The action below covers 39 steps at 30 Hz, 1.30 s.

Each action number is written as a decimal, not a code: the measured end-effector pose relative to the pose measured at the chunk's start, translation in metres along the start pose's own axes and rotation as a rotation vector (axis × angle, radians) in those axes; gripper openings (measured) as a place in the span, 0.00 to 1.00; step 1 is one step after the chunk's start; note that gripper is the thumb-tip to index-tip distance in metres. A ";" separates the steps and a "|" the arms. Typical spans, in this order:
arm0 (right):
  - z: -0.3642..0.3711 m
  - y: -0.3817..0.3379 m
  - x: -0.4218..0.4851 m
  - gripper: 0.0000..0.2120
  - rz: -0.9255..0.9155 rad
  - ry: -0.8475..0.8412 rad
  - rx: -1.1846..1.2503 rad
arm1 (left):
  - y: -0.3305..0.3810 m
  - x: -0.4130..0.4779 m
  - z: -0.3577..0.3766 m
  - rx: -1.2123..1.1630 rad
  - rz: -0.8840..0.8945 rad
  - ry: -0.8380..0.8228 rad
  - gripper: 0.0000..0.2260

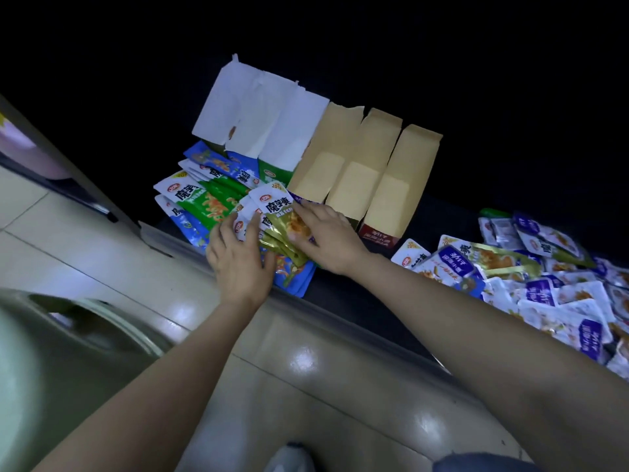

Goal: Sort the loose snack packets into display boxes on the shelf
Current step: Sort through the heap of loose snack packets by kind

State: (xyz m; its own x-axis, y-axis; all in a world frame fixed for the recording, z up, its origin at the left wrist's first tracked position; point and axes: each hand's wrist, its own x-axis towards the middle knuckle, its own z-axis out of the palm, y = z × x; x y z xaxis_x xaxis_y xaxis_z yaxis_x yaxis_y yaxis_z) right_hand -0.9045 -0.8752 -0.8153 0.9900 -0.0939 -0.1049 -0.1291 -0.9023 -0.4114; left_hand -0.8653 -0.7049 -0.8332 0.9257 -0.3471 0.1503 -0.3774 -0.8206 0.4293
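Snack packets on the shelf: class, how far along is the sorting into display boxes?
Done: green and blue packets sit grouped at the white-flapped boxes. In hand: the left hand and right hand hold a stack of gold packets. Left: three brown boxes look empty; a purple loose pile waits at right.

You have glossy pale floor tiles (306,369) underfoot, a grey rounded container (51,369) left, your shoe toe (289,458) below
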 end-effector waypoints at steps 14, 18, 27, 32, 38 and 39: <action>-0.077 0.121 -0.164 0.11 0.177 0.170 -0.005 | 0.153 -0.044 0.039 -0.237 0.591 -0.184 0.13; -0.073 0.175 -0.225 0.22 0.371 -0.011 -0.091 | 0.195 -0.067 0.074 -0.040 0.595 -0.551 0.23; -0.056 0.204 -0.245 0.14 0.425 0.246 -0.103 | 0.195 -0.082 0.100 -0.124 0.375 -0.463 0.24; -0.062 0.215 -0.207 0.30 0.506 0.112 -0.123 | 0.190 -0.082 0.108 -0.096 0.498 -0.551 0.40; -0.076 0.228 -0.187 0.21 0.688 0.074 -0.284 | 0.184 -0.081 0.117 -0.014 0.502 -0.517 0.37; -0.078 0.230 -0.189 0.21 0.697 0.081 -0.226 | 0.183 -0.080 0.118 -0.018 0.496 -0.512 0.38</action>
State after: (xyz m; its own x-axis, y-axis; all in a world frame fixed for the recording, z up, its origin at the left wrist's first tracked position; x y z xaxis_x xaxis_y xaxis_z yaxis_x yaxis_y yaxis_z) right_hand -1.1167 -1.0980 -0.8198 0.6846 -0.7000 -0.2034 -0.7239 -0.6857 -0.0765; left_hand -1.0115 -0.8806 -0.8715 0.5153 -0.8507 -0.1034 -0.7461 -0.5048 0.4342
